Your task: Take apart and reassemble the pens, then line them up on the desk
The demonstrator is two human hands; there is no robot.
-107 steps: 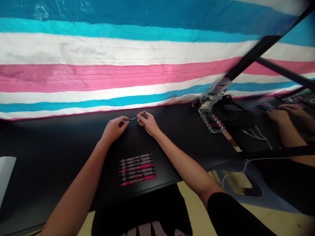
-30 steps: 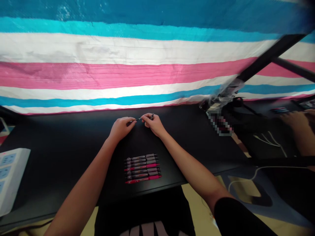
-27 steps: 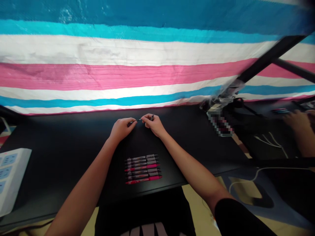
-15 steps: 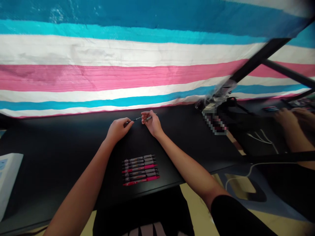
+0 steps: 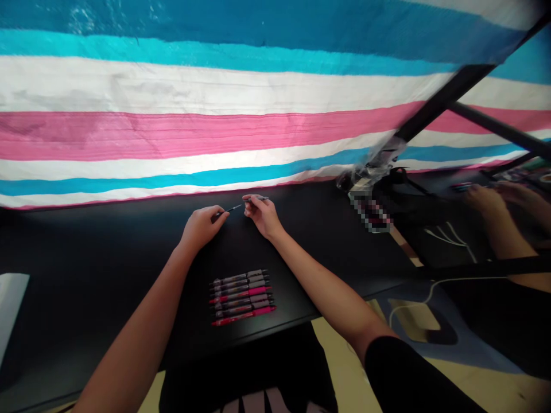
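Observation:
My left hand (image 5: 202, 226) is closed in a pinch on a dark, slim pen part (image 5: 232, 208); its thin tip points right toward the other hand. My right hand (image 5: 263, 219) is closed on a short greyish pen barrel (image 5: 258, 199), lying across the fingers and partly hidden by them. A small gap separates the two pieces. Closer to my body, several click pens (image 5: 241, 298) lie side by side in a neat row, some with grey grips and some red or pink.
Both hands are over a black table (image 5: 107, 275). A striped plastic sheet (image 5: 172, 132) hangs behind it. On the right are a clear plastic bag (image 5: 381, 163), white cables (image 5: 451, 236) and a black frame bar (image 5: 447, 97). Another person's hands (image 5: 491, 201) work farther right. A white object (image 5: 12, 304) stands at left.
The barrel in my right hand has turned from slanted to nearly level and moved slightly up from the left piece's tip. The whole view has shifted a little.

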